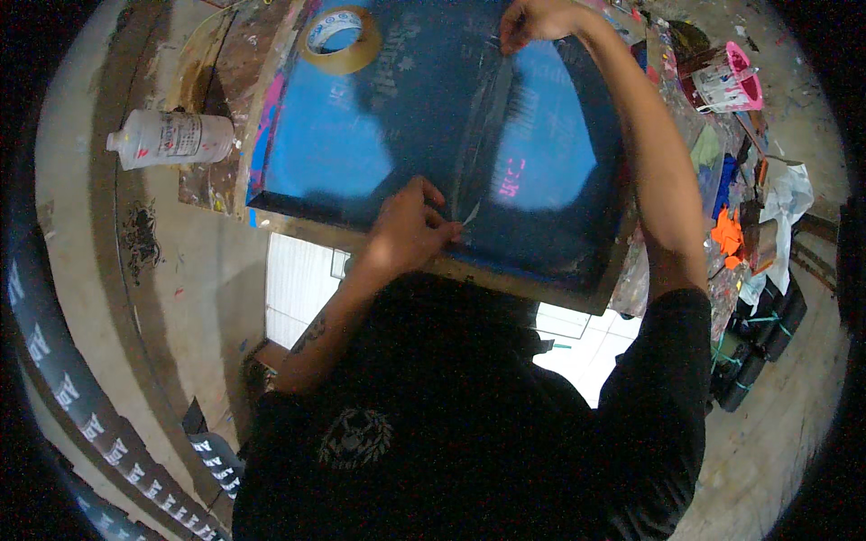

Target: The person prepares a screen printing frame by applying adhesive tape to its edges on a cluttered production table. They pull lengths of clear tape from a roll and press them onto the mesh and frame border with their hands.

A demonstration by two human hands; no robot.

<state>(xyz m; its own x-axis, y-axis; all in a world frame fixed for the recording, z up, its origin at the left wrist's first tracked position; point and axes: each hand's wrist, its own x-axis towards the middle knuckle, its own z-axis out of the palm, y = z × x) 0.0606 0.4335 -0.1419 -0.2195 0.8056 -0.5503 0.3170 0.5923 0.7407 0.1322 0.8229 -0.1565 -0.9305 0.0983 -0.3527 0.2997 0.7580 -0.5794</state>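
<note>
A wooden-framed printing screen (329, 153) with blue mesh lies in front of my body, showing faint lettering and a small pink mark. A clear strip of adhesive tape (484, 117) runs lengthwise over the mesh between my hands. At the near edge of the frame, my left hand (410, 225) pinches the strip's near end between thumb and fingers. My right hand (539, 22) is closed at the strip's far end, close to the top of the picture. On the mesh at the far left rests a wide roll of tape (350, 61).
Left of the frame, a translucent plastic bottle (176, 138) lies on its side. At the right are a pink-stained cup (726, 83), an orange scrap (727, 236), a crumpled white bag (787, 200) and black bundles (762, 343). Printed dark strips (86, 401) hang at lower left.
</note>
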